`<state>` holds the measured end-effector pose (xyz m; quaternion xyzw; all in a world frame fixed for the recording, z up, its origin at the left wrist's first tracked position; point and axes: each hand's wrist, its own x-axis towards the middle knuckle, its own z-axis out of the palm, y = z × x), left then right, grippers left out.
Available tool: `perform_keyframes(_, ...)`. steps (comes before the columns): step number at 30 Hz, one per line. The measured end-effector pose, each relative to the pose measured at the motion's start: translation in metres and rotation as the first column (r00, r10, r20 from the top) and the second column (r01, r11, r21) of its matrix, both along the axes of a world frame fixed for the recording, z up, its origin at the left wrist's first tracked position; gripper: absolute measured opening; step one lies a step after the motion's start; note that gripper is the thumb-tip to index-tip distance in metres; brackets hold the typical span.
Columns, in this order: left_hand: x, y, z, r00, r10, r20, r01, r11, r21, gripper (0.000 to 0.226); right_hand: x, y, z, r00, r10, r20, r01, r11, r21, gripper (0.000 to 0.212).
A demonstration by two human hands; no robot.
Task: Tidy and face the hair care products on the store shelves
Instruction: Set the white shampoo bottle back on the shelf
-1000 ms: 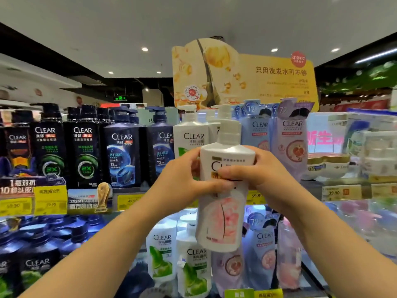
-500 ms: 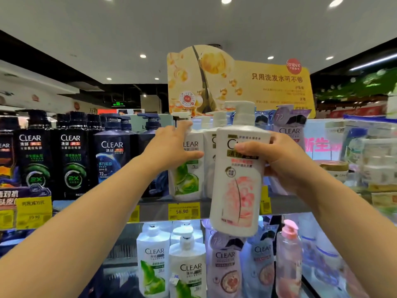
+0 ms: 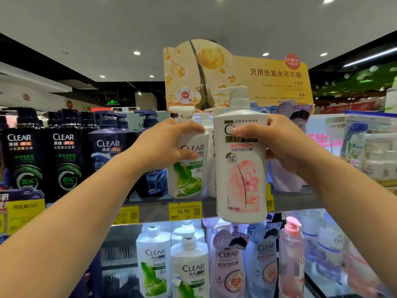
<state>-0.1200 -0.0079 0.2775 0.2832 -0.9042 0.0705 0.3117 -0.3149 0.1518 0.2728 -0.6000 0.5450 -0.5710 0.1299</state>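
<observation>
My right hand (image 3: 285, 145) grips a white pump bottle with a pink flower label (image 3: 241, 168), held upright in front of the top shelf edge (image 3: 154, 211), label toward me. My left hand (image 3: 171, 143) grips the shoulder of a white bottle with a green label (image 3: 189, 175) standing on the top shelf. Another white bottle (image 3: 211, 151) stands between the two, mostly hidden.
Dark pump bottles (image 3: 64, 155) fill the top shelf to the left. Purple refill pouches (image 3: 290, 117) stand behind my right hand. White, purple and pink bottles (image 3: 189, 265) crowd the lower shelf. A yellow cardboard sign (image 3: 257, 78) rises above. Price tags (image 3: 184, 210) line the edge.
My right hand has lifted the pink-label bottle up to the top shelf. My left hand let go of it and took hold of the green-label bottle on the shelf.
</observation>
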Motion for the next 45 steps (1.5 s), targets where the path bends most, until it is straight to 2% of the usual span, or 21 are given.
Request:
perform_keyframes(2, 0.008, 0.009, -0.006, 0.997, -0.036, -0.064, 0.036, 0.999, -0.009, 0.055, 0.004, -0.003, 0.006, 1.0, -0.006, 0.007, 0.006, 1.0, 0.001, 0.03)
perform_keyframes(6, 0.022, 0.028, -0.01, 0.984, -0.03, -0.175, 0.007, 0.991, -0.134, 0.057, 0.008, -0.013, 0.015, 1.0, 0.006, 0.005, -0.006, 1.0, -0.015, 0.025)
perform_keyframes(9, 0.048, 0.042, 0.0, 0.949, -0.116, -0.292, 0.085, 0.989, -0.117, 0.058, 0.011, -0.022, 0.021, 0.998, 0.051, 0.022, -0.05, 0.998, -0.022, 0.025)
perform_keyframes(11, 0.068, 0.049, 0.003, 0.936, -0.154, -0.316, 0.135, 0.988, -0.079, 0.059, 0.014, -0.031, 0.026, 0.996, 0.083, 0.033, -0.082, 0.996, -0.021, 0.03)
perform_keyframes(15, 0.098, 0.052, -0.012, 0.937, -0.203, -0.283, 0.221, 0.975, 0.032, 0.057, 0.023, -0.051, 0.033, 0.989, 0.15, 0.014, -0.149, 0.988, -0.032, 0.045)
perform_keyframes(21, 0.132, 0.027, -0.087, 0.978, -0.162, -0.134, 0.175, 0.98, 0.093, 0.05, 0.04, -0.078, 0.032, 0.979, 0.178, -0.097, -0.178, 0.984, 0.018, 0.071)
perform_keyframes(25, 0.138, 0.015, -0.138, 0.992, -0.12, 0.042, 0.119, 0.992, 0.034, 0.056, 0.048, -0.091, 0.026, 0.966, 0.142, -0.217, -0.13, 0.989, 0.07, 0.07)
perform_keyframes(28, 0.14, 0.003, -0.173, 0.992, -0.084, 0.089, 0.077, 0.994, 0.078, 0.056, 0.051, -0.096, 0.02, 0.95, 0.133, -0.283, -0.102, 0.987, 0.121, 0.062)
perform_keyframes(32, 0.138, -0.01, -0.212, 0.982, -0.036, 0.185, 0.009, 0.989, 0.145, 0.054, 0.052, -0.102, 0.015, 0.944, 0.13, -0.304, -0.084, 0.983, 0.161, 0.065)
perform_keyframes(37, 0.142, -0.033, -0.24, 0.985, -0.02, 0.169, -0.023, 0.968, 0.25, 0.048, 0.054, -0.11, 0.012, 0.942, 0.102, -0.321, -0.047, 0.984, 0.174, 0.056)
perform_keyframes(42, 0.134, -0.048, -0.242, 0.999, -0.007, 0.054, -0.012, 0.938, 0.347, 0.053, 0.05, -0.113, 0.023, 0.922, 0.034, -0.385, 0.036, 0.984, 0.172, 0.042)
perform_keyframes(45, 0.129, -0.055, -0.243, 0.998, -0.029, 0.047, 0.012, 0.943, 0.333, 0.056, 0.052, -0.112, 0.027, 0.889, -0.031, -0.457, 0.106, 0.984, 0.14, 0.04)
